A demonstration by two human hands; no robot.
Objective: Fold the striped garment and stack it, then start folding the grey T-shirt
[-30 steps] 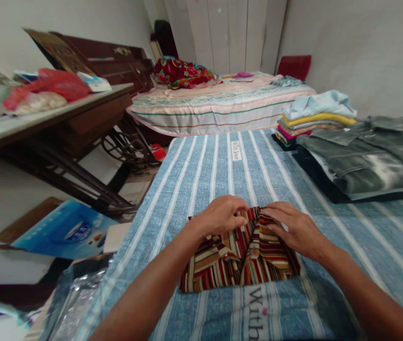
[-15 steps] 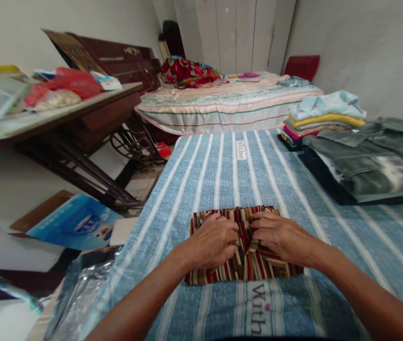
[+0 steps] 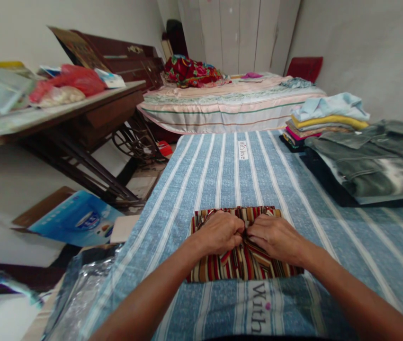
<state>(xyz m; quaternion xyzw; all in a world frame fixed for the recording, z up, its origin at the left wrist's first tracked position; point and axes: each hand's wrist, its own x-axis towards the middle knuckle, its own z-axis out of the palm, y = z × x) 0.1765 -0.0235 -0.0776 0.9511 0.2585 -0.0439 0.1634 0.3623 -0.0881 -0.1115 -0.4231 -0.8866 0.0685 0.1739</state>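
Note:
A folded striped shirt [image 3: 237, 267] in red, tan, black and cream lies on the blue-and-white striped cloth [image 3: 215, 177] close in front of me. My left hand [image 3: 222, 232] is closed, fingers curled on the shirt's collar area near its middle. Right beside it, my right hand [image 3: 274, 237] pinches the same part from the other side. The two sets of fingertips nearly meet, and they hide the cloth between them.
To the right sit a folded grey-green denim jacket [image 3: 382, 158] and a stack of folded clothes [image 3: 329, 116]. A sewing-machine table [image 3: 116, 102] with bags stands left, above a blue box [image 3: 80, 218]. Behind is a bed [image 3: 222, 111].
Both hands have come down from the shirt's far edge to its middle and drawn together, closing on the collar area. The view has shifted slightly left.

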